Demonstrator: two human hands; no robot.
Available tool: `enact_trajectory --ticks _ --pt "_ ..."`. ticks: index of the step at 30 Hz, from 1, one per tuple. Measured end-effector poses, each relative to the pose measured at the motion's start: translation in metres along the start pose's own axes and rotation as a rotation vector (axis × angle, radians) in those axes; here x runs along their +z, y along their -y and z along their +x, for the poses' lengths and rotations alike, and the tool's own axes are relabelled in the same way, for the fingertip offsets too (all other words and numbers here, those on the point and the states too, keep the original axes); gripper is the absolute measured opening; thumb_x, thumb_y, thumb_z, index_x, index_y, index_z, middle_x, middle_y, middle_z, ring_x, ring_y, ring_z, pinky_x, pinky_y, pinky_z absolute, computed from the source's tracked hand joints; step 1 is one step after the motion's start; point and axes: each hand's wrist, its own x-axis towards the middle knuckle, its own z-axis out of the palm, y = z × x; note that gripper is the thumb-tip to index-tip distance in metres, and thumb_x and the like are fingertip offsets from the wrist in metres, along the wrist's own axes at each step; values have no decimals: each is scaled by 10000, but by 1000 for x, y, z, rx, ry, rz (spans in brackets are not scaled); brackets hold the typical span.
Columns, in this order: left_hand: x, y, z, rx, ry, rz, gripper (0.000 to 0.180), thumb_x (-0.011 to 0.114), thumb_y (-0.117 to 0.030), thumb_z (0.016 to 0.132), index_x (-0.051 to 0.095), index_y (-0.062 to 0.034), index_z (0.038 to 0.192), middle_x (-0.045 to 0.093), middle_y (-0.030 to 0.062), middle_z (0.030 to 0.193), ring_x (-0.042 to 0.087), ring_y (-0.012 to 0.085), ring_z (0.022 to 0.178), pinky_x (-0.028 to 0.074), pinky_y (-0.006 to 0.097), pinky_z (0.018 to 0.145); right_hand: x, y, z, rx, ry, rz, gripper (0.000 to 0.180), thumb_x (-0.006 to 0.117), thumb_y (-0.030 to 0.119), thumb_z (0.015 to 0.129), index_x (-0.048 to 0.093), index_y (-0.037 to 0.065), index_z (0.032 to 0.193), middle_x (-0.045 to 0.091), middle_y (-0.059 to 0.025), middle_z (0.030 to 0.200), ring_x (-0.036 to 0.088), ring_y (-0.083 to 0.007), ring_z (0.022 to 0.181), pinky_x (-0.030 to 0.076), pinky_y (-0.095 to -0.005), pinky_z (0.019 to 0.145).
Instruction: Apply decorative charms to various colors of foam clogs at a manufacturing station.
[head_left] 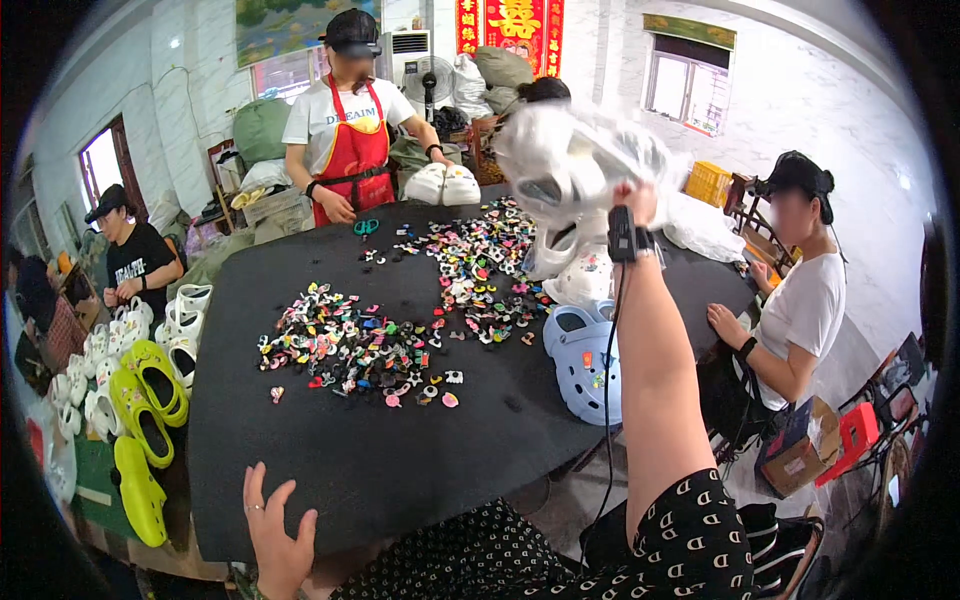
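My right arm stretches up and forward, and my right hand point(637, 203) is closed on a see-through plastic bag point(575, 150) with white clogs inside, blurred by motion. Below the bag, a white clog point(580, 282) rests on the black table point(330, 450). Nearer to me, by my forearm, lies a pair of light blue clogs point(582, 370) with small charms on them. My left hand point(283, 535) hovers by the table's near left edge, fingers spread and holding nothing. Colourful shoe charms point(345, 345) are heaped mid-table, with a second heap of charms point(485, 265) farther back.
Lime-green clogs point(145, 430) and several white clogs point(120, 335) stand along the left side. Across the table, a person in a red apron point(355, 150) touches white clogs point(442, 185). Another person point(800, 290) sits at right, near a cardboard box point(800, 447). Teal-handled scissors point(366, 227) lie far left.
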Motion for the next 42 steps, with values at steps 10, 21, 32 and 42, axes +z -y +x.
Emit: enact_trajectory --ticks 10,21,32,42 --pt "16 42 -20 110 7 42 291 636 -184 922 621 -25 1165 505 245 1355 441 443 1282 372 509 1073 -39 -132 -58 1035 92 1137 189 573 119 905 523 21 1059 594 -150 890 641 -325 746 567 -416 601" --pt "29 17 -8 146 66 -16 260 626 -178 926 647 -3 1117 518 244 1350 447 430 1285 368 480 1077 -106 -42 -62 1081 384 431 309 624 171 904 520 26 1156 619 -154 933 666 -312 778 581 -393 610" --pt "36 48 -27 -34 35 -149 233 710 -100 798 668 -22 1013 587 199 1263 517 394 1233 425 469 1015 -176 185 -109 -333 1214 -785 825 704 632 727 532 101 1335 628 -237 1200 533 -357 1227 348 -578 1033" --pt "37 58 -49 -26 -36 -236 189 700 -100 812 675 -12 976 670 188 1083 643 362 988 512 424 855 -171 156 -91 -80 1778 -749 924 736 724 592 630 51 1216 642 -185 1206 601 -328 1132 466 -409 954"
